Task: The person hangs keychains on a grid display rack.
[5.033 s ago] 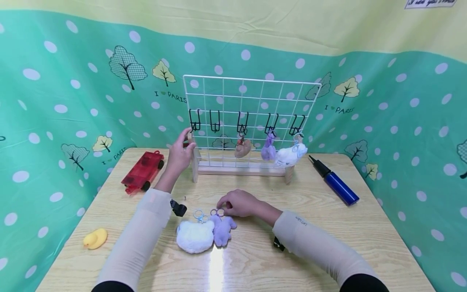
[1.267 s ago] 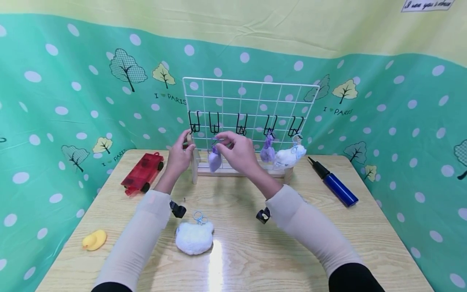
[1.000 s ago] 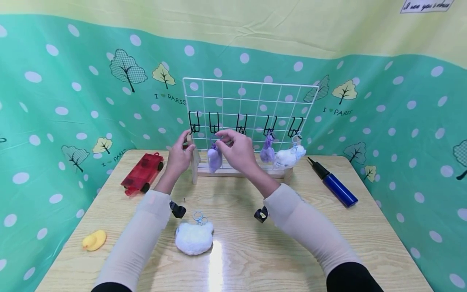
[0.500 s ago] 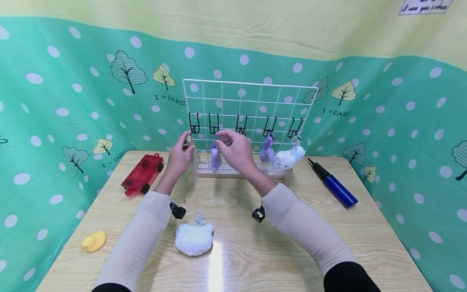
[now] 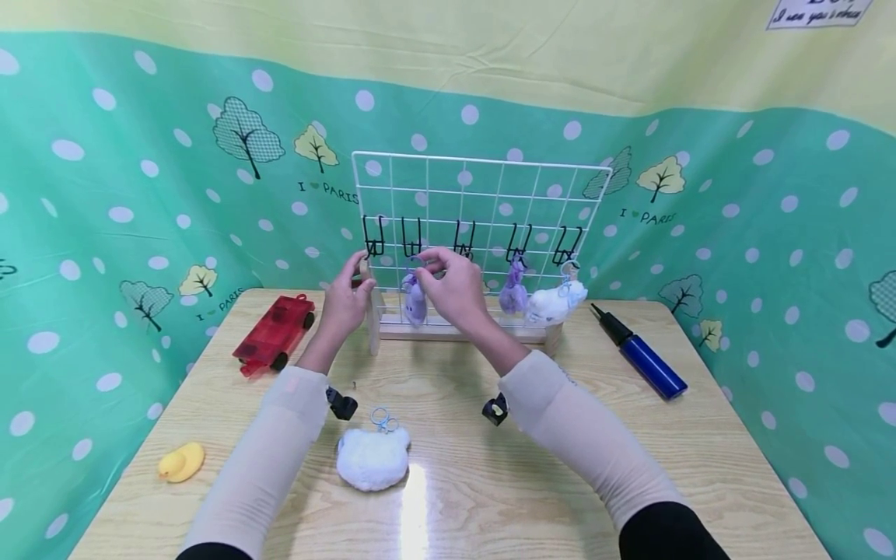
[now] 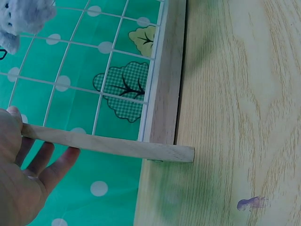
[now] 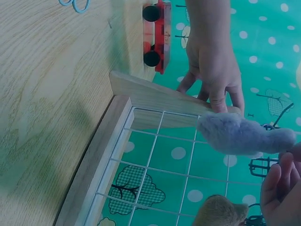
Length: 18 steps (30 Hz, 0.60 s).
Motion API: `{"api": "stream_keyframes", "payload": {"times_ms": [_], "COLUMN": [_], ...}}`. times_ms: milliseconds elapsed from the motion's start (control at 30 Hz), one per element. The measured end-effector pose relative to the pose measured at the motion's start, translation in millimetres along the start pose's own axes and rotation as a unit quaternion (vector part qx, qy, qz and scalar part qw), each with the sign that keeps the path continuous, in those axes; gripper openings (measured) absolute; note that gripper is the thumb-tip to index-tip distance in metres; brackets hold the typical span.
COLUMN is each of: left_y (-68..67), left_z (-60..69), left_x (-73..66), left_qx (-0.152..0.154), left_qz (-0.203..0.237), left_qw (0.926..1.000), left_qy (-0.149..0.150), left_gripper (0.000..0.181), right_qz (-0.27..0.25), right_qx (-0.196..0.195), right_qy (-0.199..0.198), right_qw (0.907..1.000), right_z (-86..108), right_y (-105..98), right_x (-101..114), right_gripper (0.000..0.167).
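Observation:
My left hand (image 5: 345,299) grips the wooden side post (image 6: 108,145) of a white wire grid rack (image 5: 483,161). The thumb lies on one side of the post and fingers on the other. My right hand (image 5: 455,288) pinches the ring end of a purple plush keychain (image 5: 415,303), just below the second black hook (image 5: 411,249) from the left. Whether the ring touches the hook I cannot tell. In the right wrist view the plush (image 7: 230,134) dangles in front of the grid. A white fluffy plush keychain (image 5: 372,460) with blue rings lies on the table.
On the rack's right side hang another purple plush (image 5: 514,294) and a white-and-blue plush (image 5: 556,303). A brown plush (image 7: 218,212) hangs mid-rack. Around stand a red toy car (image 5: 274,334), a yellow duck (image 5: 181,462) and a blue hand pump (image 5: 651,362).
My right hand has lifted the purple plush from beside the white one up to the second hook. Over the last second the plush has turned a little. My left hand has stayed on the post.

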<state>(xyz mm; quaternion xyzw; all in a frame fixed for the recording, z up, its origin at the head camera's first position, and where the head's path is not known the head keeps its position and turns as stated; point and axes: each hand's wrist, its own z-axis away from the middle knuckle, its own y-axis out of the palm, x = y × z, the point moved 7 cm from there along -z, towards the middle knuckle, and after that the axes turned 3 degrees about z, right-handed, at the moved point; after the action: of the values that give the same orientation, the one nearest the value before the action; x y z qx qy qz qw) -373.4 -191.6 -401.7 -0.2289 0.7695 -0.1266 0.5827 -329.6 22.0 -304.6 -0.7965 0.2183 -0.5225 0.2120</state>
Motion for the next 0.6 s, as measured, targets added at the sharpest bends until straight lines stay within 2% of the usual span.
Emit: {"api": "stream_keyframes", "payload": {"times_ms": [267, 433, 600], "left_y": [2.3, 1.3, -1.7], "left_z": [-0.7, -0.4, -0.5], "left_x": [0.2, 0.0, 1.2], "left_qx": [-0.001, 0.01, 0.038], "left_qz": [0.0, 0.007, 0.021], "left_qw": [1.0, 0.9999, 0.9983], "left_qy": [0.004, -0.011, -0.04], "left_gripper": [0.057, 0.058, 0.059], "right_qz": [0.007, 0.013, 0.017], "right_qx": [0.032, 0.039, 0.044], "right_qy": [-0.003, -0.012, -0.023], "right_qw": [0.9994, 0.9991, 0.9986], "right_z": [5.0, 9.9, 14.3], "right_y": [0, -8, -22], "right_x": [-8, -17, -22], "right_gripper": [0.022, 0.023, 0.018]}}
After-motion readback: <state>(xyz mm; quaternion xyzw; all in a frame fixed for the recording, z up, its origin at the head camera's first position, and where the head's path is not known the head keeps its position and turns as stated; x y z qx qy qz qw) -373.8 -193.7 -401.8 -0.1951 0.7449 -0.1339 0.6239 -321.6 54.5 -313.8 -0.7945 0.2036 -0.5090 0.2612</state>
